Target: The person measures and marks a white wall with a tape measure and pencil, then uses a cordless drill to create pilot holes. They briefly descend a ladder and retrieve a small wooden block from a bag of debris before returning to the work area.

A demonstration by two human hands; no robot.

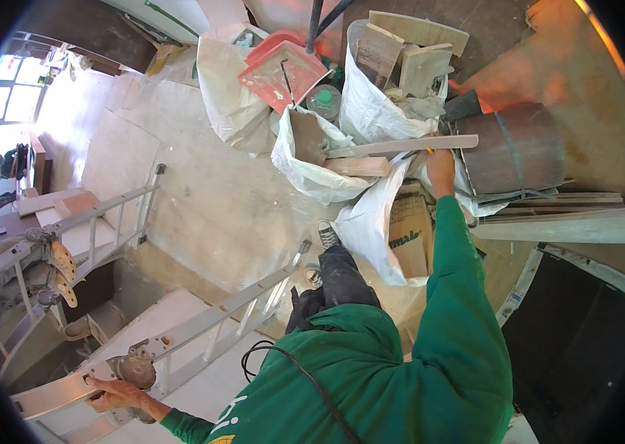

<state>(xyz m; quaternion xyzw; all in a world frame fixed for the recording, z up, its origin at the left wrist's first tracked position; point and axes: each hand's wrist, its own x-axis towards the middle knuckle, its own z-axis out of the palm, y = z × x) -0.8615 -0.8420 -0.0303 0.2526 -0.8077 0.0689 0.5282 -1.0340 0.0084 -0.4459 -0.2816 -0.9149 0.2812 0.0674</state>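
My left hand [116, 396] is closed round the side rail of a folding aluminium ladder [205, 314], close to its round grey hinge [135, 368]. My right arm reaches far forward in a green sleeve. Its hand [440, 169] is closed beside a long narrow wooden strip [409, 145], which lies across the tops of white sacks. A small yellow-orange bit shows at the fingers, but what they hold is hidden. Under the strip, a shorter wood block [357, 166] rests in a white sack [320, 177]. To its right, another white sack [375, 222] holds a brown cardboard piece [410, 229].
A taller sack [372, 103] is filled with board offcuts. Behind stand a red dustpan [283, 74] and a clear bottle [323, 100]. At right are a curved brown sheet [516, 152], stacked planks [564, 224] and a dark panel [571, 325]. A black cable [305, 374] crosses my sweatshirt.
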